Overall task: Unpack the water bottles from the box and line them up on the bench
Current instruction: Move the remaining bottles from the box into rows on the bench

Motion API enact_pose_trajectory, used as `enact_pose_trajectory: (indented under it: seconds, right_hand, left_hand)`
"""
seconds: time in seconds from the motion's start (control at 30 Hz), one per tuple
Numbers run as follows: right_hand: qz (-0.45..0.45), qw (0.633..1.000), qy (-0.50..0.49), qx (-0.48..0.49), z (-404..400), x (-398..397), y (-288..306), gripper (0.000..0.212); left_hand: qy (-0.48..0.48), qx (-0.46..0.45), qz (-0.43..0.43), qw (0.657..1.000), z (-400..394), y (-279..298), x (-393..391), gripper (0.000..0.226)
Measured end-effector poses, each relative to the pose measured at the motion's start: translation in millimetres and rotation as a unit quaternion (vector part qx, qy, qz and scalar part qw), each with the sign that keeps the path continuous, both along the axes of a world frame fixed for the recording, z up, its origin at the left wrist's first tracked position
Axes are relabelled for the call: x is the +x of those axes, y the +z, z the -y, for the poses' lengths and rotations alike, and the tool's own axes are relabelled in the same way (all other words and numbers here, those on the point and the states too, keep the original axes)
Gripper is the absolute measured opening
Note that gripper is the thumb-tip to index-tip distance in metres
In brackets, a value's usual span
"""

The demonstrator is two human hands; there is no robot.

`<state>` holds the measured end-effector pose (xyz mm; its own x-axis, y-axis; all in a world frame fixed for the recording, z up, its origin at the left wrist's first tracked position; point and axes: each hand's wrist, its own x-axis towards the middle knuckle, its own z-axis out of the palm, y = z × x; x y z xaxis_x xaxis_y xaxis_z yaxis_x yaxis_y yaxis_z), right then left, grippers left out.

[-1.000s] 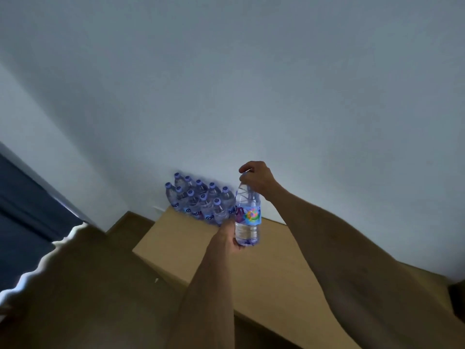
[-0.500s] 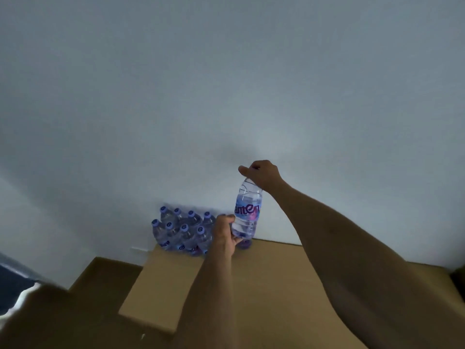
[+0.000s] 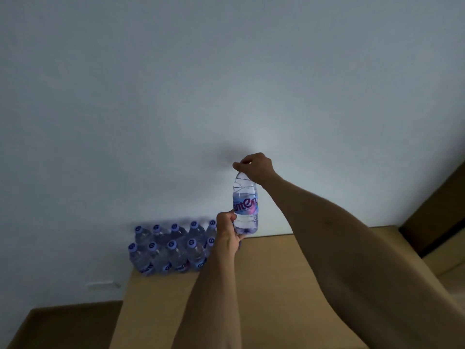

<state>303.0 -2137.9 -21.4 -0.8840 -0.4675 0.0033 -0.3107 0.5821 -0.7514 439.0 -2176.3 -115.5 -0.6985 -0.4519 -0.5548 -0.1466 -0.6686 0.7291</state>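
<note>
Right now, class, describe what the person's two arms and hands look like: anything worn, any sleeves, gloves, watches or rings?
Both forearms are bare as far as the frame shows; no sleeves are in view. The left hand and the right hand wear no gloves. No watch, bracelet or strap shows on either wrist, and no ring is visible, though the dim light and curled fingers hide some detail.

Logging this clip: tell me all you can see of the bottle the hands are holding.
The bottle is clear ribbed plastic, apparently full, with a purple-and-pink label. It stands upright at the bench's back edge by the wall, right of the standing bottles. The right hand covers its cap; the left hand grips its base.
</note>
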Motion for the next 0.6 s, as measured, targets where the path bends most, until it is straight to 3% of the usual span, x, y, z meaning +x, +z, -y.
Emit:
enact_pose_trajectory:
  seconds: [0.13, 0.23, 0.27, 0.37, 0.43, 0.47, 0.6]
  right_hand:
    - [-0.028, 0.988, 0.009, 0.151, 4, -9, -6, 0.036]
    - [-0.055, 0.961, 0.093, 0.253, 2, -11, -14, 0.037]
    - [-0.066, 0.949, 0.124, 0.283, 3, -9, -23, 0.035]
    - [-0.077, 0.919, 0.178, 0.344, 6, 3, -59, 0.025]
    - [-0.085, 0.902, 0.202, 0.371, 10, 10, -84, 0.022]
    - [-0.087, 0.897, 0.211, 0.38, 12, 12, -95, 0.022]
    - [-0.088, 0.891, 0.222, 0.385, 22, 15, -125, 0.019]
  left_hand:
    - [-0.07, -0.046, 0.033, 0.996, 20, -14, -2, 0.03]
    - [-0.161, -0.161, 0.151, 0.962, 36, -33, -10, 0.038]
    - [-0.208, -0.251, 0.202, 0.923, 42, -39, -12, 0.036]
    - [-0.31, -0.551, 0.279, 0.723, 62, -43, -13, 0.034]
    - [-0.32, -0.635, 0.293, 0.639, 80, -42, -9, 0.029]
    - [-0.321, -0.653, 0.301, 0.617, 89, -40, -6, 0.028]
    - [-0.325, -0.651, 0.338, 0.597, 122, -49, 0, 0.029]
